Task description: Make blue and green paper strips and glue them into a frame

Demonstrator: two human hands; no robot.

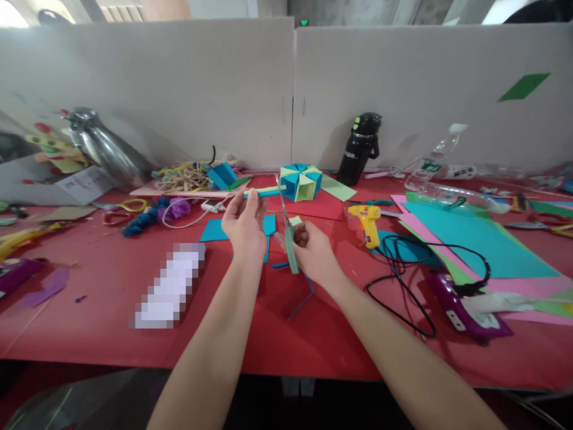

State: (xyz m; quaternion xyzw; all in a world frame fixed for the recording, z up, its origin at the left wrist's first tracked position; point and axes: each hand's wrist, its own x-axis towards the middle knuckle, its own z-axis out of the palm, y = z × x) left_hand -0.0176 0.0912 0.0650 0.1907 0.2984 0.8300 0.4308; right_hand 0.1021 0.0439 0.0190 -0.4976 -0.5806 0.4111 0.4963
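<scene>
Raised over the red table, my left hand (pixel 247 224) pinches a thin blue and light-green rolled paper tube (pixel 267 192). My right hand (pixel 308 248) grips green-handled scissors (pixel 290 248), whose blades point up and stand at the tube's right end. Whether the blades touch the tube I cannot tell. Behind them sits a round blue and light-green folded-paper shape (pixel 302 182). Blue paper (pixel 215 231) lies beneath my hands, and thin blue strips (pixel 308 292) are scattered just in front of the scissors.
At right are a yellow hot glue gun (pixel 367 224), its black cord, a purple power strip (pixel 465 310) and coloured paper sheets (pixel 487 239). A black bottle (pixel 358 149) and clear plastic bottle (pixel 436 158) stand behind. A steel jug (pixel 107 149) is at far left.
</scene>
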